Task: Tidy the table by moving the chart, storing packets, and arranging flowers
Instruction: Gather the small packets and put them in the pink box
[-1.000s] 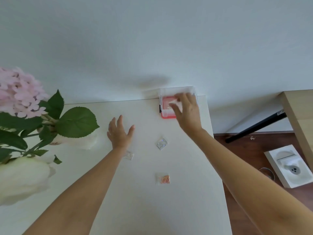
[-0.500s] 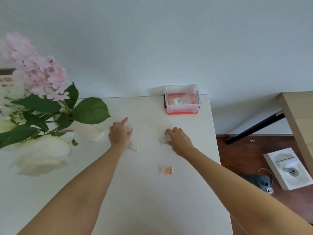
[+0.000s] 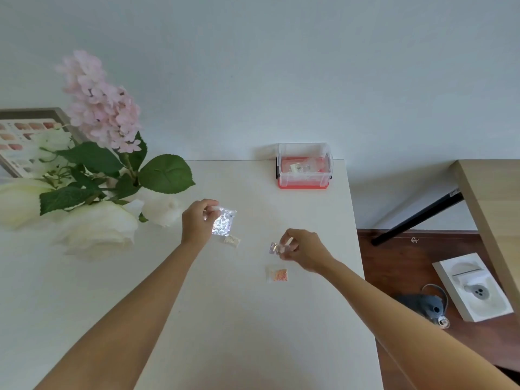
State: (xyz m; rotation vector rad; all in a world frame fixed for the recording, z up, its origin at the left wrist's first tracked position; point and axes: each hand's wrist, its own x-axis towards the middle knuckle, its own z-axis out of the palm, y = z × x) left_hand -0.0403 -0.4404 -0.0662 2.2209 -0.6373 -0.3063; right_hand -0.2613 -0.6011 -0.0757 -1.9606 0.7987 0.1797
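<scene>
Matt smooth white table, glinting silvery foil-filled clear plastic packet pinched in left hand, clear glossy plastic box with red base

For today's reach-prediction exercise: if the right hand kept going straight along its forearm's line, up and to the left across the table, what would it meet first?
Probably the small pale packet lying beside the left hand; depth is uncertain, so the right hand might pass above it.

No legible text from my end. The chart at far left shows rows of colour swatches with tiny marks beside them, too small to read. There's a small white tag on the black table leg at right, blurred. The packets and the storage box show no print I can make out.
</scene>
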